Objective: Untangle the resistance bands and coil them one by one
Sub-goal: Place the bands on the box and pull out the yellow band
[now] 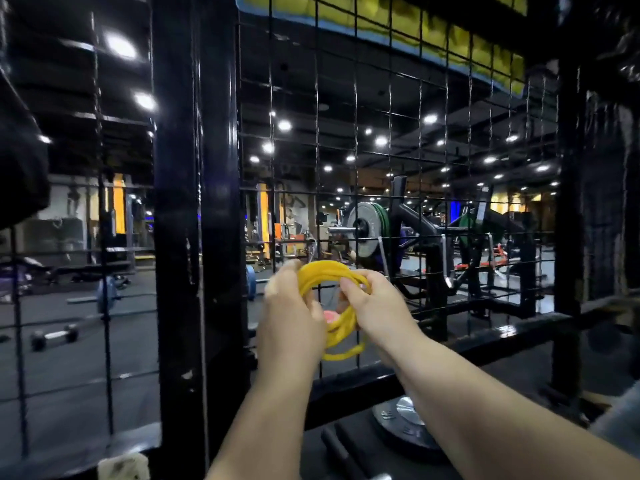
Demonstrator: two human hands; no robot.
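**Yellow band held coiled in both hands**

The yellow resistance band (pixel 329 271) is at centre frame, wound in several loops and held up in front of the black wire mesh (pixel 391 116). The left hand (pixel 289 317) grips the coil's left side with fingers curled. The right hand (pixel 377 306) pinches the right side. One loop hangs below.

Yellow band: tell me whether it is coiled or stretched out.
Coiled, mostly. The yellow band runs in several stacked loops gripped between the left hand and the right hand; one loose loop sags beneath them.

Both hands (pixel 291 306) (pixel 377 306) grip coiled yellow band (pixel 329 271) before wire mesh (pixel 391 98)
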